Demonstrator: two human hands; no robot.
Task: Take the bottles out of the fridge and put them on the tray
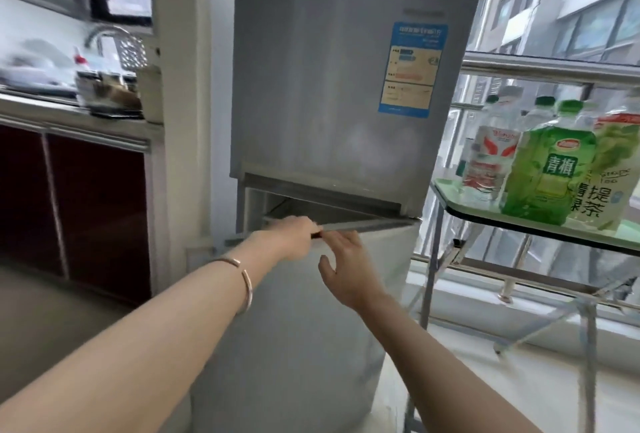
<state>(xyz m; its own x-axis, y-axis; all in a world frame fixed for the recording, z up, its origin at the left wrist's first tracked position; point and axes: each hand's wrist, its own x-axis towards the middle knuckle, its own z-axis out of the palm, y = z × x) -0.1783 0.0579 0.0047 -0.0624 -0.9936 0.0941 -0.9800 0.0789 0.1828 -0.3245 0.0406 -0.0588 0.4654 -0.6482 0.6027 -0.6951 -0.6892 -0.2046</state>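
A silver two-door fridge (346, 86) stands against a white wall, its upper door shut and bearing a blue energy label (412, 69). The lower door (294, 311) is slightly ajar at its top edge. The left hand (294, 237), with a bangle (239, 280) on its wrist, curls its fingers over that top edge, gripping it. The right hand (346, 266) is open, fingers spread, just beside the door edge and holding nothing.

To the right, a green glass tray (519, 224) on a folding metal stand (571, 311) carries several bottles: a green tea bottle (547, 169) in front, a pale green tea bottle (606, 176) touching it on the right, a clear water bottle with a red label (488, 159) to the left, more green-capped ones behind.

Left, a blurred kitchen worktop (69, 107) with faucet (100, 34) and dishes sits above dark red cabinets (86, 207). Windows behind the tray show neighbouring buildings.
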